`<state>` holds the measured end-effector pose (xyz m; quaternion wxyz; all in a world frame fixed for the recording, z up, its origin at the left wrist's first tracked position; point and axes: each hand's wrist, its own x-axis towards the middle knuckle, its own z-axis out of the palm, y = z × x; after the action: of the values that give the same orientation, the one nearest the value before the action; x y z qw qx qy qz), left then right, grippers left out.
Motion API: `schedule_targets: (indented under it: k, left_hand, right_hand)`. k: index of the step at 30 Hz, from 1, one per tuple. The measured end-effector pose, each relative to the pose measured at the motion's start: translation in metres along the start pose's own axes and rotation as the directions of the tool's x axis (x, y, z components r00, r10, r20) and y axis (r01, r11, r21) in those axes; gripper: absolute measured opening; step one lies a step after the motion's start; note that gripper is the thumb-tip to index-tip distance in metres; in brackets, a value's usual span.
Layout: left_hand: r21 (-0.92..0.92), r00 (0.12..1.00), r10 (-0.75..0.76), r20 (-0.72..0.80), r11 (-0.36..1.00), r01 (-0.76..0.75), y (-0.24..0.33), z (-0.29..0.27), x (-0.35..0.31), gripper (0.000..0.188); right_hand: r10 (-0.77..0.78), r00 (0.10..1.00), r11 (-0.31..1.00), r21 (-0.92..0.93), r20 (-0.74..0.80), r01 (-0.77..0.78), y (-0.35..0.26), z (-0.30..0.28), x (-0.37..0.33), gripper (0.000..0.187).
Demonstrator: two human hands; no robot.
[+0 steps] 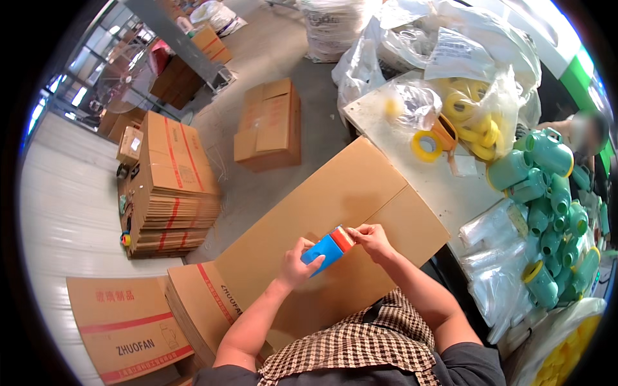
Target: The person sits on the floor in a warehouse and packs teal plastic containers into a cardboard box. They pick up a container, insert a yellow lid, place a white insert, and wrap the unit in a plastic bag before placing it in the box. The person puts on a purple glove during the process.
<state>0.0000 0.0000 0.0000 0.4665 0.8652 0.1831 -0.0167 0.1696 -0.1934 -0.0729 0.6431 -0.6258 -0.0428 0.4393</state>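
Observation:
Over a large brown cardboard sheet [309,212], my left hand [297,264] is wrapped round a blue tape dispenser [325,253] with a red end. My right hand [372,240] is closed in a pinch at that red end. What lies between its fingertips is too small to make out. Both hands are held close together, and the dispenser tilts up toward the right. The sheet lies flat in front of my checked apron [347,341], with a crease across its right part.
Flattened cartons [174,212] are stacked at left, with more printed cardboard [122,321] nearer. A closed carton [267,125] stands on the floor. The right-hand table [450,193] bears yellow rings [427,146], plastic bags [489,257] and several green jugs [553,206]. Another person's arm [555,127] shows far right.

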Motion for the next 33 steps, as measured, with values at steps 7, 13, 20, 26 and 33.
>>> schedule_targets:
  k: [7, 13, 20, 26, 33]
  left_hand:
    - [0.071, 0.997, -0.078, -0.012, 0.994, 0.079, 0.121, 0.087, 0.126, 0.070]
    - [-0.002, 0.996, -0.085, 0.017, 0.996, 0.085, 0.123, 0.070, 0.116, 0.062]
    - [-0.320, 0.986, 0.160, -0.053, 0.932, -0.168, 0.073, 0.086, 0.106, 0.050]
    - [-0.533, 0.997, 0.065, -0.030, 0.843, -0.071, 0.046, 0.076, 0.095, 0.046]
    - [-0.352, 0.981, 0.178, -0.073, 0.916, -0.193, 0.053, 0.097, 0.116, 0.047]
  right_hand:
    - [-0.542, 0.789, 0.679, -0.704, -0.289, 0.208, -0.084, -0.143, 0.036, 0.026]
    - [-0.648, 0.498, 0.688, -0.724, -0.576, 0.057, -0.111, -0.254, 0.081, 0.024]
    - [-0.366, 0.730, 0.790, -0.607, -0.577, -0.083, -0.044, -0.272, 0.132, 0.028]
    - [-0.079, 0.981, 0.253, -0.956, -0.176, -0.151, 0.001, -0.205, 0.122, 0.053]
    - [-0.181, 0.932, 0.428, -0.878, -0.316, -0.214, -0.094, -0.124, 0.095, 0.076]
